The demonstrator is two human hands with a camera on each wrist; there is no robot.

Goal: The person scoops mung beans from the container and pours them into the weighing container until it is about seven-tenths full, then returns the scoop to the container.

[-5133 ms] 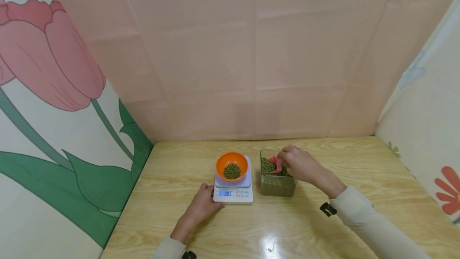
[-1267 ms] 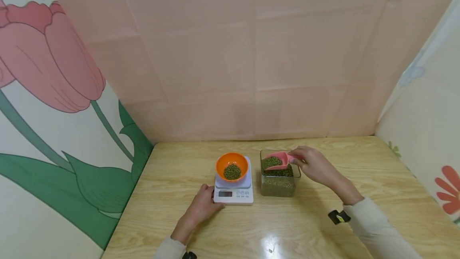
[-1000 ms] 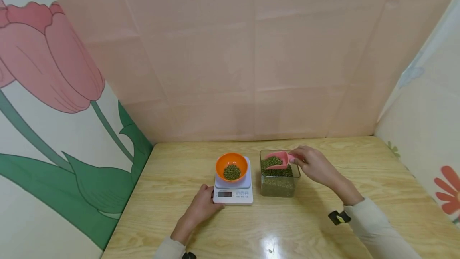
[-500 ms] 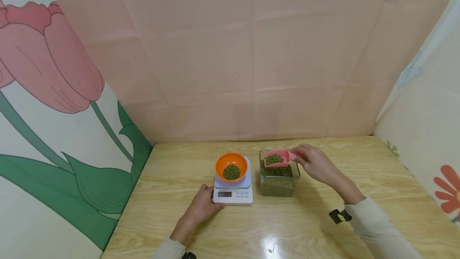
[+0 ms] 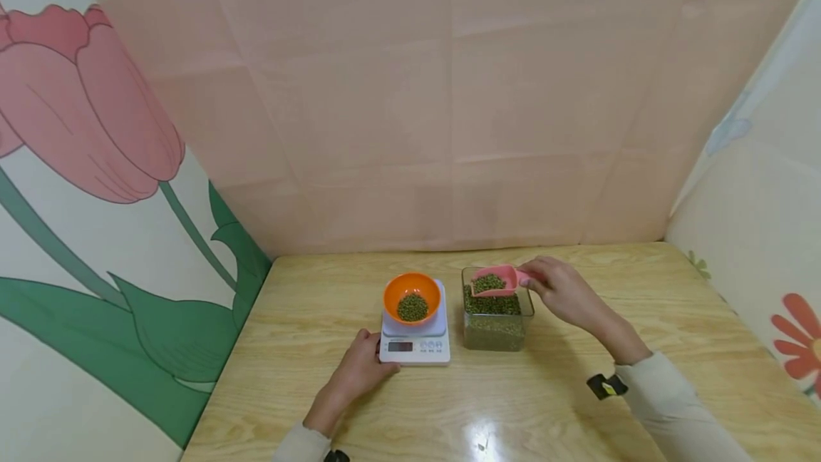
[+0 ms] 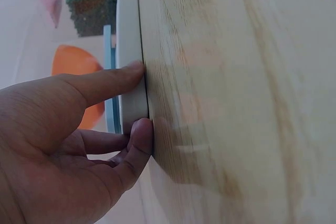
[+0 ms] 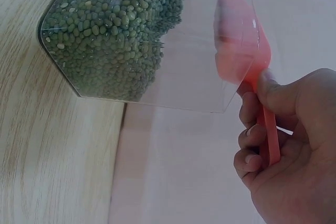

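Observation:
My right hand [image 5: 564, 293] grips the handle of a pink scoop [image 5: 511, 276], which holds a small heap of green mung beans [image 5: 489, 282]. The scoop is held level over a clear square container [image 5: 495, 334] partly filled with the same beans; the right wrist view shows fingers curled round the handle. An orange bowl [image 5: 393, 296] with a small pile of beans sits on a white kitchen scale [image 5: 413, 355]. My left hand [image 5: 360, 368] pinches the scale's near left corner, its thumb [image 6: 113, 83] along the front edge. The scale's display looks dark.
Scale and container stand side by side with a narrow gap on the wooden table [image 5: 295, 305]. A pinkish sheet [image 5: 359, 127] hangs behind the table, and patterned walls flank both sides.
The scoop, earlier dug into the beans, has come up loaded and rises slightly further in the last second. The scale's display, lit at first, is dark. My left hand stays put.

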